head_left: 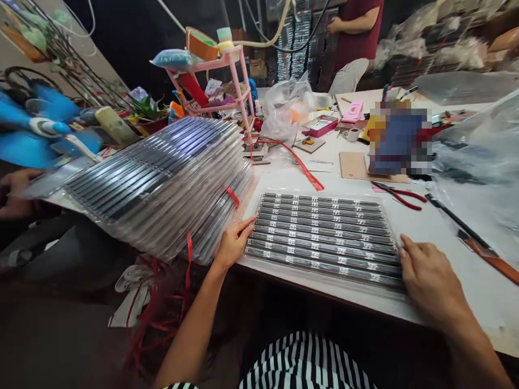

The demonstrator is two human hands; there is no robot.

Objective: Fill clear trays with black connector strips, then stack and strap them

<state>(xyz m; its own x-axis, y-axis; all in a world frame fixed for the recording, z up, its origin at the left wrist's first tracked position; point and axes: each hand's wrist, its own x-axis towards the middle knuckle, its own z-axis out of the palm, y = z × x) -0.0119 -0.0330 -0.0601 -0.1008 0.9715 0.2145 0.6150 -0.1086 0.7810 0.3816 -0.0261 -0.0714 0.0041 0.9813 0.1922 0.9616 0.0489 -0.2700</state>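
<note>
A clear plastic tray lies flat near the table's front edge, with several dark strips in rows bearing pale marks. My left hand pinches the tray's left edge, thumb and fingers closed on it. At the opposite end, my right hand has its fingers curled over the right edge; some fingertips are hidden. Just left of my left hand rises a tall, leaning stack of similar trays, with red plastic ribbon on its side.
Red-handled pliers and a wooden-handled tool lie at right. A pink rack, a clear bag and a red ribbon strip sit behind. A blue fan is at left. Another person stands at the back.
</note>
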